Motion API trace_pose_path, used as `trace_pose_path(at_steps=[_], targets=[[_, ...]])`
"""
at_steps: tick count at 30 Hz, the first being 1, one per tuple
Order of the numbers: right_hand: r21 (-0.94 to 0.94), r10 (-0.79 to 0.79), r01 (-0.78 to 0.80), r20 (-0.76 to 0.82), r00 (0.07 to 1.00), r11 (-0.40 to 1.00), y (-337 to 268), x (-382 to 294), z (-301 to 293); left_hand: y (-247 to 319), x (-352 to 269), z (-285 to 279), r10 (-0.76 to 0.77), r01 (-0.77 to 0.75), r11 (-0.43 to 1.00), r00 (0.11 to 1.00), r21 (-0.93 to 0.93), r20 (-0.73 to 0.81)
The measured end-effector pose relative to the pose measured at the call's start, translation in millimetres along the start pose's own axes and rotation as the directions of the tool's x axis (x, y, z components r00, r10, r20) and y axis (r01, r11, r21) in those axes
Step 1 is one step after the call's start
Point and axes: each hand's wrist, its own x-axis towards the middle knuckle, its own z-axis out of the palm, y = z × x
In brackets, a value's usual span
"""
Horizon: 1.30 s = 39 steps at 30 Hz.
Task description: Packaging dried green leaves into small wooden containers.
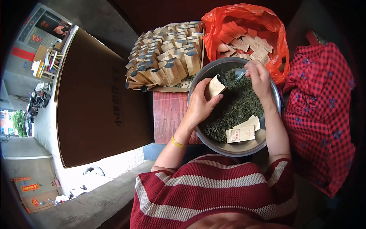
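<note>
My left hand (200,101) holds a small kraft paper packet (216,86) over a metal basin (197,76), the packet's mouth tilted toward the upper right. In my right hand (258,75) is a clear scoop or spoon (240,73), its bowl just above the loose dried leaves, which look like tea (243,98). A small gap lies between the scoop and the packet's mouth. Two or more flat paper packets (240,134) rest on the leaves at the basin's near side. How much the held packet contains is hidden.
Many upright paper packets (171,57) fill a cardboard tray (171,89) behind the basin. A red plastic bag (210,37) holds flat packets (254,45). Left stands a large cardboard sheet or box (94,97) beside a reddish wooden tabletop (168,117); checked cloth (317,114) hangs right.
</note>
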Motion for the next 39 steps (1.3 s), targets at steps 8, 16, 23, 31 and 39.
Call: trace_pose_path(at_steps=[8,16,23,31,39], targets=[[-0.121,-0.491,0.520,0.204,0.847,0.846,-37.8,-20.4,22.5,2.1,-5.6,-0.6,-0.009,0.009,1.000,0.999,0.018,0.036],[-0.221,-0.691,0.722,0.210,0.691,0.655,-50.7,-16.0,29.3,-0.8,-2.0,-6.1,-0.032,0.032,0.999,0.998,-0.008,0.050],[-0.234,-0.502,0.475,-0.071,0.862,0.848,-24.6,-14.9,-0.8,9.8,0.5,13.6,-0.119,0.135,0.972,0.988,-0.193,0.094],[-0.199,-0.340,0.405,0.292,0.894,0.892,6.5,-10.4,20.8,-8.8,-0.8,2.1,0.000,0.005,0.981,1.000,-0.193,0.023],[-0.058,-0.373,0.428,0.396,0.839,0.902,-16.1,-25.5,35.8,-9.9,7.5,1.6,-0.084,0.265,0.768,0.944,-0.583,0.319]])
